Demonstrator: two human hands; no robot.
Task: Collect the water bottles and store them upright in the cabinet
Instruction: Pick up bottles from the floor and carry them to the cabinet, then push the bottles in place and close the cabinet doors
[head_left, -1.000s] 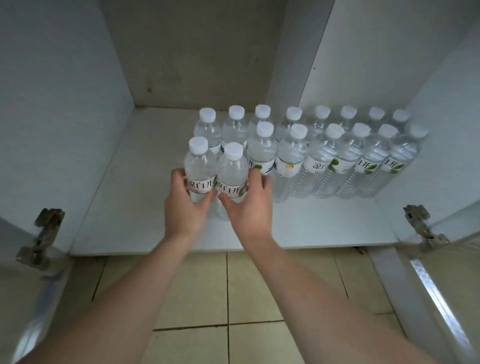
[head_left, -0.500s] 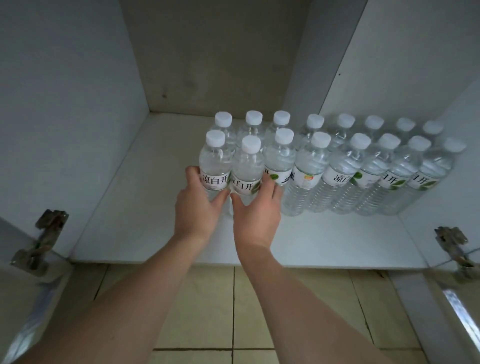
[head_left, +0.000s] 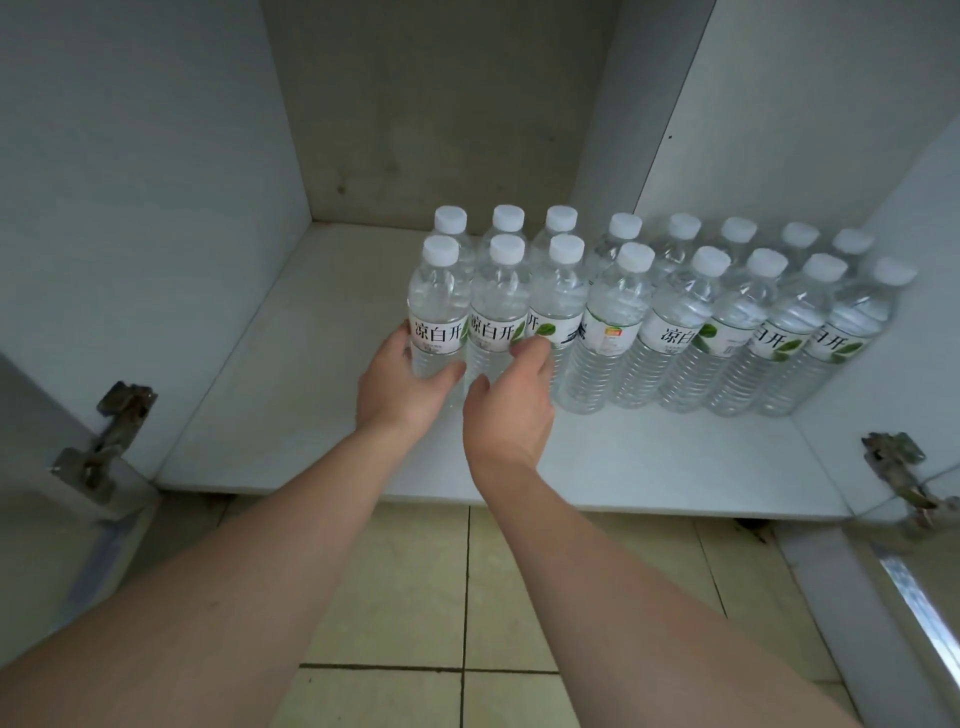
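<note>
Head view: left hand (head_left: 402, 387) wraps the front-left bottle (head_left: 438, 306), right hand (head_left: 511, 397) curls on its neighbour (head_left: 500, 312); both stand upright on the cabinet shelf (head_left: 291, 364), touching the row rightward.

On the cabinet shelf (head_left: 311, 322) two rows of bottles (head_left: 675, 322) stand upright, one behind the other, filling its right part. My left grip (head_left: 402, 387) holds the front row's leftmost bottle (head_left: 439, 306); my right grip (head_left: 511, 402) touches its neighbour (head_left: 498, 317)
</note>
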